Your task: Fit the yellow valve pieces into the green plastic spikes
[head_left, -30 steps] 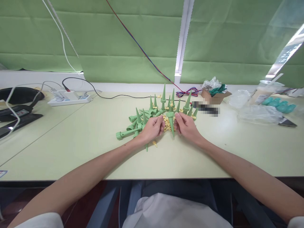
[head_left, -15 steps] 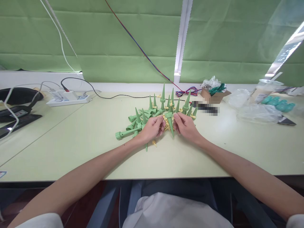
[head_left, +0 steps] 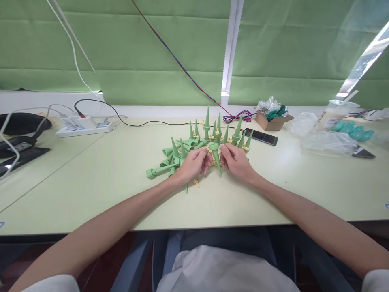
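Note:
A green plastic watering spike (head_left: 216,157) hangs point-down between my two hands, its wide collar at the top. My right hand (head_left: 238,162) is closed, thumb and forefinger pinching at the collar's right side. Just left of the spike, my left hand (head_left: 196,163) is curled shut with its fingertips close to the collar; whatever they pinch is hidden. Behind and around my hands lies a pile of green spikes (head_left: 174,152), some upright, others on their sides. Small yellow valve pieces lie among them, partly covered by my hands. One yellow piece (head_left: 196,183) rests apart, near my left wrist.
A black phone (head_left: 261,137) lies behind my right hand. Farther back stand a small cardboard box (head_left: 273,123) and a plastic cup (head_left: 332,115) beside clear bags (head_left: 331,142). A white power strip (head_left: 85,129) and cables are at the back left.
The whole view has shifted slightly. Both hands stay about the same place around the spike, with only slight finger movement.

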Action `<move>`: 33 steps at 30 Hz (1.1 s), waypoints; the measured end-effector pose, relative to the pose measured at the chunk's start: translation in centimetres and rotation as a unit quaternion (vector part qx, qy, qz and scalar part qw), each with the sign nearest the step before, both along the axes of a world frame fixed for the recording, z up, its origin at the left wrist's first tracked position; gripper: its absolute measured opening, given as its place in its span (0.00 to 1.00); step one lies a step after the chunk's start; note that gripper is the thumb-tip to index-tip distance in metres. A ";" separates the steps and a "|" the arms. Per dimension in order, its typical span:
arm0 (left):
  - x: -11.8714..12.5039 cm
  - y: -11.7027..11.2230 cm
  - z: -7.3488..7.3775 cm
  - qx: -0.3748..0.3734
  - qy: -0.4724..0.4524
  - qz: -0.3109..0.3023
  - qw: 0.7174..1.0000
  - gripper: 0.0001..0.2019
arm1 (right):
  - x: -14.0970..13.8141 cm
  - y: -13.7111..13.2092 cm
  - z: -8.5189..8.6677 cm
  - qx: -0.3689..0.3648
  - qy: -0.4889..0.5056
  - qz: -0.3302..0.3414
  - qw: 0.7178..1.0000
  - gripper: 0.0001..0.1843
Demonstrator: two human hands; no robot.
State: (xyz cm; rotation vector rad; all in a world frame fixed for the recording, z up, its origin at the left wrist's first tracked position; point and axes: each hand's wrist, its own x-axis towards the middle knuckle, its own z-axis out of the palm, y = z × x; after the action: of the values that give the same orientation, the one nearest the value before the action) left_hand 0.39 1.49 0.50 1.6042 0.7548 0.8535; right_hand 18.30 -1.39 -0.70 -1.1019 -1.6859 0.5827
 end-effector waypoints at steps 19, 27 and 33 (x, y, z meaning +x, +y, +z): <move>0.0 -0.1 0.0 0.001 -0.031 0.012 0.999 0.27 | 0.1 -0.2 0.2 0.002 -0.060 0.031 0.998 0.22; 0.0 -0.4 0.4 0.002 -0.029 -0.004 1.000 0.20 | 0.1 -0.3 0.4 0.006 -0.079 0.029 0.996 0.23; 0.0 -0.3 0.3 -0.016 -0.047 -0.001 0.999 0.15 | 0.1 -0.3 0.3 0.011 -0.082 0.027 0.996 0.21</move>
State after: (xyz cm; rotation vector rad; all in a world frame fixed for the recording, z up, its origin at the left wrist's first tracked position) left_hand 0.40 1.21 0.78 1.5259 0.6974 0.9042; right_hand 18.38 -1.70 -0.37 -1.1180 -1.8641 0.5175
